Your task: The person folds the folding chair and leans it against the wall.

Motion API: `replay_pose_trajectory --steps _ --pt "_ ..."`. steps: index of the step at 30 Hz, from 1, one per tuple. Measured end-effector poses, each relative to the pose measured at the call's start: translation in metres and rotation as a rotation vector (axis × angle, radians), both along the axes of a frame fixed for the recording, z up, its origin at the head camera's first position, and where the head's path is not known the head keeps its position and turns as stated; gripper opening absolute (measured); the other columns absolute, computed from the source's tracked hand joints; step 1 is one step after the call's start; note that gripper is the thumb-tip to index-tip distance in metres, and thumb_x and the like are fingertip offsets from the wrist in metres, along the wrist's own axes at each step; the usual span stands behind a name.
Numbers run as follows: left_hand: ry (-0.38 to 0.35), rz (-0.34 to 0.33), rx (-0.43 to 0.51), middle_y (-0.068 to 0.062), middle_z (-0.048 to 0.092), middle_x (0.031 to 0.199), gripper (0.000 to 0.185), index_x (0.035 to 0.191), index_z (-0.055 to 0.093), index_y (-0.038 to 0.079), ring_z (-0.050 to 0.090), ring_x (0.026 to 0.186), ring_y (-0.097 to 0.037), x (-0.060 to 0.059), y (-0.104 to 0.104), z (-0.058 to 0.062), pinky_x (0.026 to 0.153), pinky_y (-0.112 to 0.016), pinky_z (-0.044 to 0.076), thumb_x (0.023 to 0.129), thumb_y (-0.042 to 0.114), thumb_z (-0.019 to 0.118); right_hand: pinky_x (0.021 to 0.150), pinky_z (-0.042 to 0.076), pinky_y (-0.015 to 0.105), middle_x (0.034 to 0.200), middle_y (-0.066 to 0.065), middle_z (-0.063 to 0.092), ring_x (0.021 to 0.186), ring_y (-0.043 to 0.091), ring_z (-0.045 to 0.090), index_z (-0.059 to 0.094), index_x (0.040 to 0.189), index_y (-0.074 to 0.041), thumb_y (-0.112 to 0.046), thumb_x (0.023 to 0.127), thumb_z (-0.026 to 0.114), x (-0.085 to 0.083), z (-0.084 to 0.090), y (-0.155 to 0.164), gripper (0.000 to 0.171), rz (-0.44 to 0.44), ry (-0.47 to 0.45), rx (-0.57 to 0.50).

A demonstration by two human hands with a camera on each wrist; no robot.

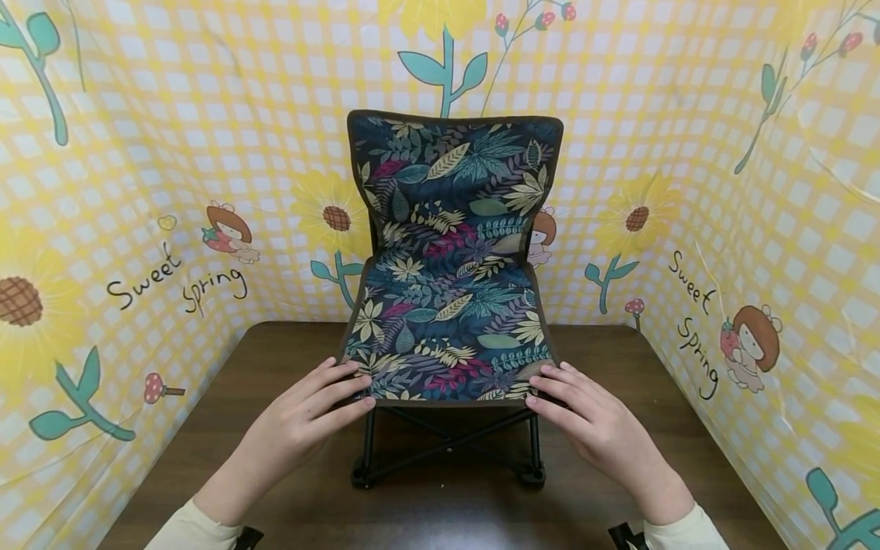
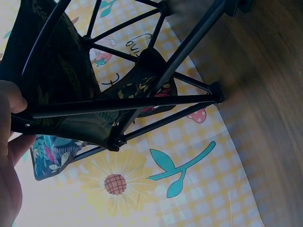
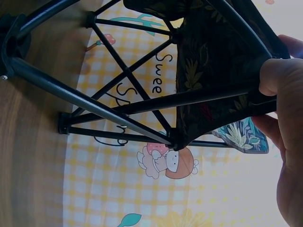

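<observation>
A small folding chair with dark leaf-print fabric stands upright on a dark wooden table, its black crossed legs beneath the seat. My left hand holds the seat's front left corner, fingers lying on the fabric and thumb against the frame bar below. At the front right corner my right hand grips the same way, its thumb on the black frame under the seat.
A yellow checked backdrop with sunflowers and "Sweet Spring" lettering closes in the table at the back and on both sides. Bare tabletop lies left and right of the chair. Cream sleeves show at the bottom edge.
</observation>
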State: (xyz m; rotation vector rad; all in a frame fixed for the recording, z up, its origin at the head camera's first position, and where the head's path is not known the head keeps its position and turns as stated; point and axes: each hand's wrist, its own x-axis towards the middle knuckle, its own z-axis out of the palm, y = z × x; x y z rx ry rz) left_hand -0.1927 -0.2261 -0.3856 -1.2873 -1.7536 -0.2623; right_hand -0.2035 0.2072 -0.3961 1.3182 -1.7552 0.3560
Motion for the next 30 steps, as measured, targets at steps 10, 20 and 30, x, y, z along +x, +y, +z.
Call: replay_pose_trajectory --steps 10,20,30 --pt "-0.003 0.014 -0.006 -0.017 0.071 0.125 0.034 0.123 0.075 0.008 0.067 0.112 -0.041 0.0006 0.0008 0.0041 0.112 -0.051 0.046 0.11 0.008 0.043 0.11 0.048 0.05 0.124 0.02 0.071 0.112 0.04 0.068 0.074 0.123 -0.004 -0.01 0.11 0.046 -0.0014 0.0033 -0.0023 0.031 0.001 0.005 -0.019" --pt "0.011 0.019 -0.004 -0.017 0.072 0.124 0.034 0.122 0.075 0.008 0.068 0.11 -0.042 -0.0008 0.0023 0.0053 0.112 -0.05 0.046 0.11 0.007 0.044 0.108 0.05 0.05 0.123 0.019 0.071 0.11 0.039 0.069 0.074 0.122 -0.004 -0.011 0.11 0.047 -0.0027 0.0049 -0.0032 0.031 -0.009 0.012 -0.028" --pt "0.011 0.027 0.007 -0.017 0.072 0.123 0.034 0.122 0.075 0.008 0.068 0.109 -0.042 -0.0018 0.0046 0.0047 0.119 -0.047 0.039 0.11 0.007 0.043 0.108 0.05 0.05 0.123 0.018 0.071 0.11 0.039 0.069 0.074 0.122 -0.004 -0.01 0.11 0.046 -0.0033 0.0065 -0.0046 0.031 -0.016 0.021 -0.026"
